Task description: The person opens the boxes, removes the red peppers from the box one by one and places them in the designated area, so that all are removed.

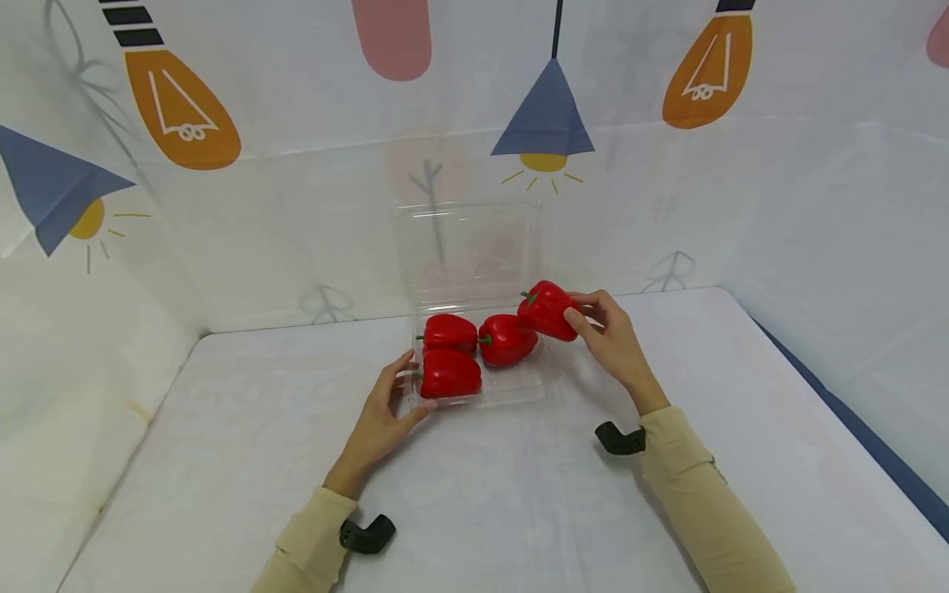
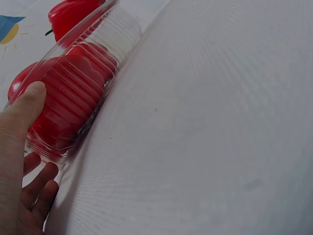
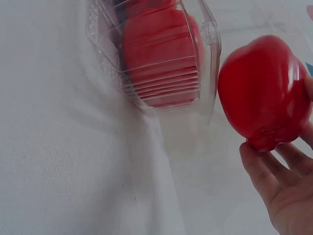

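A clear plastic box with its lid raised behind it holds red peppers: two at its left side and a third pepper beside them. My right hand grips another red pepper by its blunt end, above the box's back right corner; the right wrist view shows this pepper outside the box wall. My left hand holds the box's left end, thumb at the front and fingers at the side; in the left wrist view the thumb lies against the clear wall.
The box stands on a white-covered table, near its back edge. Behind rises a white cloth printed with lamps and bulbs. Black curved pieces sit at both wrists.
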### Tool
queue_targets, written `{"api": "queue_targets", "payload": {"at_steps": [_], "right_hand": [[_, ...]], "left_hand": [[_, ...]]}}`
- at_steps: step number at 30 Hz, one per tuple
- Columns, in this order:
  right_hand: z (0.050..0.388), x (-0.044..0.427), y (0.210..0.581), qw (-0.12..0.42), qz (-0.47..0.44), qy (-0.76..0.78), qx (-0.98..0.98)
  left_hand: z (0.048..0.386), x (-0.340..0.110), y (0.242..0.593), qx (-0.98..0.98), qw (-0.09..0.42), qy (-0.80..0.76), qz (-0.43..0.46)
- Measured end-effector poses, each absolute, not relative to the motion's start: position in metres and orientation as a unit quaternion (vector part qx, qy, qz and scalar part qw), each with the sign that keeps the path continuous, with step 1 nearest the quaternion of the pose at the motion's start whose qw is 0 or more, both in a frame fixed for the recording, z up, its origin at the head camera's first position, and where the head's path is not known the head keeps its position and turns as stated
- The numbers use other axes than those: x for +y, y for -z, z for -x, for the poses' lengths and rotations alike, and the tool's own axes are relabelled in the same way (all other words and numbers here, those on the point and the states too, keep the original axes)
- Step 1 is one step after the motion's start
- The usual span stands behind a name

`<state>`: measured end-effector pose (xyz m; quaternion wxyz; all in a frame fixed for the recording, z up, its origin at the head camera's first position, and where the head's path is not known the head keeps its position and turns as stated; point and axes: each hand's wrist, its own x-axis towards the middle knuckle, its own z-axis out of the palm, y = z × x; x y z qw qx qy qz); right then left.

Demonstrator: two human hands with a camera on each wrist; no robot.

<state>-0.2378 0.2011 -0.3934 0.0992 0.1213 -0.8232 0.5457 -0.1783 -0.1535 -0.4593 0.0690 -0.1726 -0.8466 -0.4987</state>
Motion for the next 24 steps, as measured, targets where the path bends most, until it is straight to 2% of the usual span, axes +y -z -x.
{"api": "queue_targets", "payload": {"at_steps": [7,24], "right_hand": [[0.239,0.204,0.394,0.106,-0.107,-0.558,-0.816],[0.239,0.207,0.396,0.125,-0.026,-0.599,-0.790]], "left_hand": [[0.167,-0.148,0.435,-0.845,0.067,0.498,0.181],[0.166,-0.147,0.431,-0.848,0.059,0.497,0.174]]}}
